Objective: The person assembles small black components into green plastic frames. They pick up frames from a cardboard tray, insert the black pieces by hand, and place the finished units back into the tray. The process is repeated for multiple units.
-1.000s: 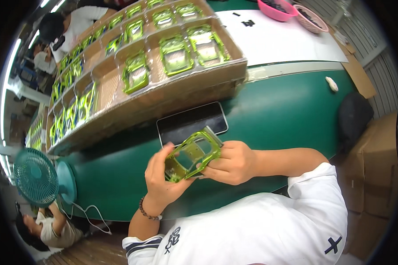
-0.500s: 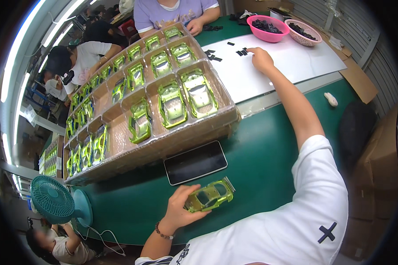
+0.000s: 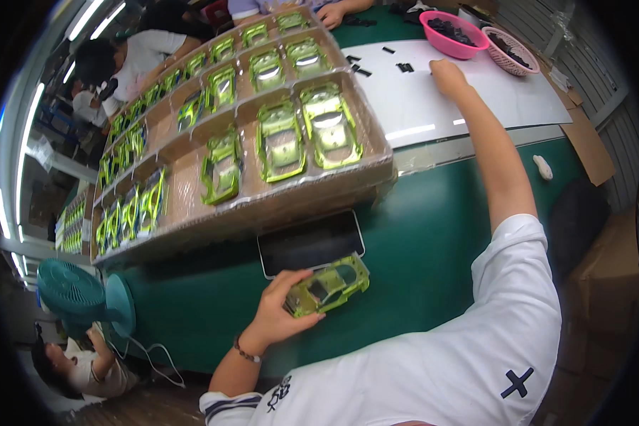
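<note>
Your left hand (image 3: 277,316) has open green bench (image 3: 433,248) toward three o'clock. At twelve o'clock a dark tablet (image 3: 311,243) lies just beside it, with the cardboard trays of green car shells (image 3: 277,153) walling off everything beyond. Your right hand (image 3: 449,73) rests on the white sheet (image 3: 468,106); a pink basket (image 3: 453,32) blocks twelve o'clock, small black parts (image 3: 405,67) lie at nine.

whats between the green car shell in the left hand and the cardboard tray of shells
In the head view, a dark tablet lies flat on the green table between the car shell and the tray.
</note>
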Available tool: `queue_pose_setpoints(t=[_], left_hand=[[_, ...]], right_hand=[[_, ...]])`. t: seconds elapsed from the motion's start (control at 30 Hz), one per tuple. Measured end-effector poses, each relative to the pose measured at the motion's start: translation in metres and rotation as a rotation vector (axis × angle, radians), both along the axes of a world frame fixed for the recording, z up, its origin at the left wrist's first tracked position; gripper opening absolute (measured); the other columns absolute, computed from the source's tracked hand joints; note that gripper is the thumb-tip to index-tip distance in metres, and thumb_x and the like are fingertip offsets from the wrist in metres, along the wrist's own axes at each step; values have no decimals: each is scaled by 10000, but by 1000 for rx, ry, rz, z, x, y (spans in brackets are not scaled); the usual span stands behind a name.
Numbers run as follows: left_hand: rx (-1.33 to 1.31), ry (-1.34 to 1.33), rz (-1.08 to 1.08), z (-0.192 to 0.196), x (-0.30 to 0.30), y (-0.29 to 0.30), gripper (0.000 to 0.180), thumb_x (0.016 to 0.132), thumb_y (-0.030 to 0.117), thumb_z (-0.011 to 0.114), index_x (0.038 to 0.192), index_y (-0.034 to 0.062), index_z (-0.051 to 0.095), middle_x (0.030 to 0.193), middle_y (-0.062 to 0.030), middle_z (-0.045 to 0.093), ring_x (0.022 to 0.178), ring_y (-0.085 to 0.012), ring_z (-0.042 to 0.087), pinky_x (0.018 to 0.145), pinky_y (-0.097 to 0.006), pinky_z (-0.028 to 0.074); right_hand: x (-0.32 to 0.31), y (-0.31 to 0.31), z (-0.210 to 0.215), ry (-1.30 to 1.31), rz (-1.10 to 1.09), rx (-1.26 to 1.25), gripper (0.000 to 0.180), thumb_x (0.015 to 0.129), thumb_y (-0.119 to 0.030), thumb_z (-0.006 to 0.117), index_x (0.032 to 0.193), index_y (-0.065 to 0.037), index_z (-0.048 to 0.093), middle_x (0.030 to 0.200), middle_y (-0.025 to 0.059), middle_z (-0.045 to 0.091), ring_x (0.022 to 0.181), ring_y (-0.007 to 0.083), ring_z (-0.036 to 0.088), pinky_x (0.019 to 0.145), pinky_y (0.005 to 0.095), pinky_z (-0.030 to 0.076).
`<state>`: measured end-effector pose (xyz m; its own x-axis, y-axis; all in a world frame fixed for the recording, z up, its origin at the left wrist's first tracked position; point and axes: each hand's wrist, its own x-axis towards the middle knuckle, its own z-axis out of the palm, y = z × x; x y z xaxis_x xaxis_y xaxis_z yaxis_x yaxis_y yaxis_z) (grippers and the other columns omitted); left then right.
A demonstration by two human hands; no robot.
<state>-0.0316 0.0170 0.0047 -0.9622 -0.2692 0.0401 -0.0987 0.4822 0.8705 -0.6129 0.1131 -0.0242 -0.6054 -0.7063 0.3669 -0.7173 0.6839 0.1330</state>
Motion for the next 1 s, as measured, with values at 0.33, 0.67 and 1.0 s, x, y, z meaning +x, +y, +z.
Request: queue_pose_setpoints(t=[0.33,0.67,1.0], left_hand=[[465,-36,90,-12,7,-3,676,644,75,816,1224,8,476,1105,-67,562,1030,-140,530,901,-275,434],[454,-113,79,-4,2,1,613,665,140,799,1186,-16,515,1069,-86,589,985,-149,558,869,-277,447],[374,-76,43,-5,-2,4,619,660,195,802,1166,-24,522,1077,-124,603,981,-182,580,868,-299,459]], right_hand=[[276,42,108,-639,982,-883,240,773,78,609,977,-25,683,949,61,667,880,142,614,769,240,481],[402,26,66,-1158,716,-143,155,734,-16,692,889,-1,689,825,130,660,701,237,642,633,322,504],[404,36,58,-879,878,-167,115,726,-17,695,838,9,695,789,107,632,693,244,636,636,338,506]])
